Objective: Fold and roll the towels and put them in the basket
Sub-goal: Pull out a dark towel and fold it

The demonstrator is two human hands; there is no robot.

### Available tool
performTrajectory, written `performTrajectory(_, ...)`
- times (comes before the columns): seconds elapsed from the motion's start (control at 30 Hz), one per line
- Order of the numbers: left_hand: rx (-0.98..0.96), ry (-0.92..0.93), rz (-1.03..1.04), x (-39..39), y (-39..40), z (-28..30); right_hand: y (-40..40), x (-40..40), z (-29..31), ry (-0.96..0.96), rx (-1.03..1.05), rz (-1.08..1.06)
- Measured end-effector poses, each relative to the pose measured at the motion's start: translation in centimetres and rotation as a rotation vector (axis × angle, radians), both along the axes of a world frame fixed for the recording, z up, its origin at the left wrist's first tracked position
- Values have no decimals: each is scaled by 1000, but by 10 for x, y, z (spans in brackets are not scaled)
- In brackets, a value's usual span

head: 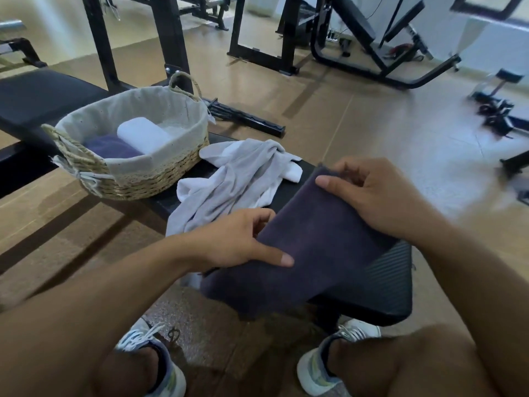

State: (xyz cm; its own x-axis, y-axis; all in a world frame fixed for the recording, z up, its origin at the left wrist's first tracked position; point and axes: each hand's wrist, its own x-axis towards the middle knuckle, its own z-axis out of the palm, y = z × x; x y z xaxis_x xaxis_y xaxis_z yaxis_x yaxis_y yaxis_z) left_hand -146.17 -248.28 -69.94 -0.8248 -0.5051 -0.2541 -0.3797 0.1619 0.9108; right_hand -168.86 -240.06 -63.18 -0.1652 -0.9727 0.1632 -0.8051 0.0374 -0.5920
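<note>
Now a folded dark towel [309,253], soft and flat, lies across the black padded bench [380,285]. Left hand [237,242] pinches its near edge, thumb on top. Right hand [380,196] grips the far corner with curled fingers. Beside lies a crumpled pale towel [232,179] and a woven basket [143,179] with cloth lining, holding two rolled towels.

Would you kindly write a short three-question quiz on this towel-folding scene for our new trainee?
1. True or false: the basket holds no towels.
2. Which towel do the left hand and right hand grip? A white, B dark purple, C grey.
3. Fill in: the crumpled light towels lie on the ___.

Key: 1 false, a white roll and a purple towel lie inside. 2 B, the dark purple towel. 3 bench.
</note>
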Motion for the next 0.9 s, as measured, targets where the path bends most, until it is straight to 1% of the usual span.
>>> performTrajectory(0.07,6,-88,-60,0,-3,-3,-1,-3,-3,39,-82,-118)
performTrajectory(0.1,-2,-121,-81,0,-5,-6,-3,-6,-6,52,-81,-176)
performTrajectory(0.27,-80,-210,-50,-1,-21,-16,-11,-42,-26,97,54,-355)
performTrajectory(0.33,-51,-181,-29,0,-26,-17,-12,-58,-33,109,107,-385)
performTrajectory(0.43,42,-111,57,5,-35,-18,-10,-77,-41,128,262,-422)
performTrajectory(0.5,72,-114,78,6,-40,-18,-9,-85,-45,133,343,-459)
performTrajectory(0.63,69,-163,90,0,-42,-19,-7,-94,-49,168,382,-483)
performTrajectory(0.7,55,-134,163,-10,-41,-20,-7,-99,-50,190,389,-503)
performTrajectory(0.8,-39,-46,433,-22,-45,-26,-7,-108,-57,248,459,-558)
performTrajectory(0.83,-123,-39,477,-24,-47,-29,-6,-111,-62,289,504,-580)
performTrajectory(0.9,-319,-95,466,-24,-53,-34,-4,-114,-70,364,600,-597)
